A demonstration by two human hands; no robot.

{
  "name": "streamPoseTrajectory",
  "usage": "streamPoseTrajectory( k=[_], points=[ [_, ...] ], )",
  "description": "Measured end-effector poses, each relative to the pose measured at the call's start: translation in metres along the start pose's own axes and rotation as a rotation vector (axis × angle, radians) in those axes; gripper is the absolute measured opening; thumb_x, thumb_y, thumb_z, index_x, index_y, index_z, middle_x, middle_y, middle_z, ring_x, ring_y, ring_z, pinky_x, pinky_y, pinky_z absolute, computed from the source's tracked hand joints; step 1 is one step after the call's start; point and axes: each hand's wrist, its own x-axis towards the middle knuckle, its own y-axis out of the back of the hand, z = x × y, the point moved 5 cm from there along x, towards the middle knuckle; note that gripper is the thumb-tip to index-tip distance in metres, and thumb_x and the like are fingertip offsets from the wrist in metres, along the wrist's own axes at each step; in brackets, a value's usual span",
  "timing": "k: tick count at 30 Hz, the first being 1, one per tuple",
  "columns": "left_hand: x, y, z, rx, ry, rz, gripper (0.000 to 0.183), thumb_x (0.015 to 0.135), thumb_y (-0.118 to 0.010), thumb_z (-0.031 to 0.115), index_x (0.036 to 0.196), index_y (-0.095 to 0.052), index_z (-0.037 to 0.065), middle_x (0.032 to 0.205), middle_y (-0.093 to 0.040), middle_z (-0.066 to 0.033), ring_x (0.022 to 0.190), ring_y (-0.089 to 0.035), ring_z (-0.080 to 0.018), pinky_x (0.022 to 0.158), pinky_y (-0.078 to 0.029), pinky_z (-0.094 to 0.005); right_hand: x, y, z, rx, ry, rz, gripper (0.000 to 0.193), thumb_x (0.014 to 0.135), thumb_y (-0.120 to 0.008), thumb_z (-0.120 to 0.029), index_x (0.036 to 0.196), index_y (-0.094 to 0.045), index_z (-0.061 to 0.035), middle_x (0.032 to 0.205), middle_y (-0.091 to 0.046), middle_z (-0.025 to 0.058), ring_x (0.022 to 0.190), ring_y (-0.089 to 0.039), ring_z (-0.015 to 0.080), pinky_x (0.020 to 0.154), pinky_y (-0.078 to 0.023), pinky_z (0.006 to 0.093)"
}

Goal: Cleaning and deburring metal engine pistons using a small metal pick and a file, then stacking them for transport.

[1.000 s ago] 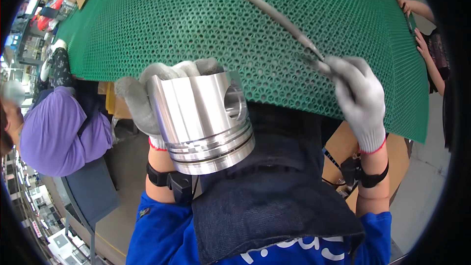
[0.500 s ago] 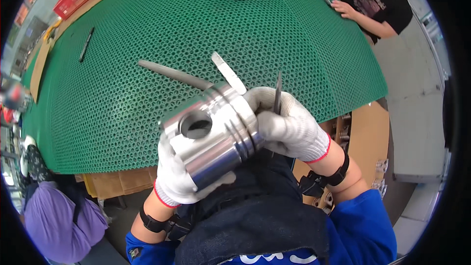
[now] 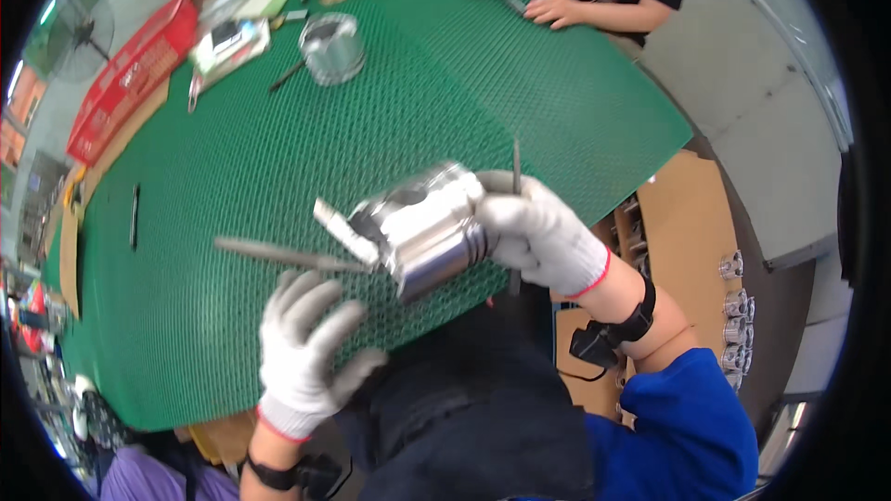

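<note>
My right hand (image 3: 543, 237), in a white glove, grips a shiny metal piston (image 3: 422, 227) by its ringed end, above the near edge of the green mesh mat (image 3: 390, 121). A thin dark rod (image 3: 516, 167) is pinched between the same fingers and points up. A flat metal strip (image 3: 339, 227) sticks out of the piston's left side. My gloved left hand (image 3: 306, 353) hovers just below and left of the piston, fingers spread and holding nothing. Its fingertips are close to a long grey file (image 3: 274, 253) lying on the mat.
A second piston (image 3: 331, 46) stands at the far side of the mat, with a red box (image 3: 130, 74) and small tools beside it. A black pen (image 3: 135, 216) lies at the left. Another person's hands (image 3: 548, 9) rest at the far right. Cardboard boxes (image 3: 677, 223) stand to my right.
My left hand has let go of the piston, dropped below it and opened. The right hand now holds the piston alone, still with the thin rod.
</note>
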Motion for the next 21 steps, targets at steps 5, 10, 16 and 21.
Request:
streamPoseTrajectory(
  k=[5, 10, 16, 21],
  points=[
    [0.033, 0.032, -0.058, 0.276, 0.033, -0.187, 0.059, 0.073, -0.076, 0.030, 0.123, -0.054, 0.010, 0.127, -0.051, -0.0164, 0.118, -0.051, -0.0398, 0.100, -0.041, -0.0532, 0.038, 0.121, -0.069, -0.074, 0.374, 0.314, 0.023, 0.088, -0.066, -0.024, 0.101, -0.061, -0.0055, 0.064, -0.052, -0.0059, 0.042, -0.033, 0.0016, 0.037, -0.023, 0.0201],
    [0.099, 0.031, -0.116, 0.304, 0.185, -0.272, 0.059, 0.074, -0.075, 0.030, 0.126, -0.053, 0.008, 0.133, -0.051, -0.0171, 0.121, -0.051, -0.0387, 0.102, -0.042, -0.0469, 0.084, 0.186, -0.120, -0.173, 0.379, 0.557, 0.015, 0.090, -0.066, -0.022, 0.081, -0.056, -0.0139, 0.058, -0.039, -0.0091, 0.043, -0.030, 0.0040, 0.039, -0.021, 0.0228],
    [0.179, -0.024, -0.143, 0.283, 0.137, -0.256, 0.065, 0.075, -0.075, 0.025, 0.132, -0.050, 0.007, 0.135, -0.049, -0.0193, 0.123, -0.049, -0.0392, 0.104, -0.041, -0.0462, 0.082, 0.234, -0.138, -0.434, 0.219, 0.642, 0.031, 0.093, -0.063, -0.039, 0.104, -0.063, -0.0107, 0.056, -0.036, -0.0086, 0.043, -0.028, 0.0041, 0.039, -0.019, 0.0237],
    [0.225, -0.059, -0.168, 0.380, 0.058, 0.002, 0.065, 0.076, -0.071, 0.017, 0.134, -0.046, 0.004, 0.132, -0.051, -0.0218, 0.118, -0.051, -0.0403, 0.101, -0.043, -0.0468, 0.050, 0.195, -0.145, -0.755, 0.301, 0.833, 0.048, 0.089, -0.064, -0.037, 0.124, -0.058, -0.0039, 0.065, -0.049, -0.0037, 0.047, -0.039, 0.0041, 0.041, -0.032, 0.0233]
  ],
)
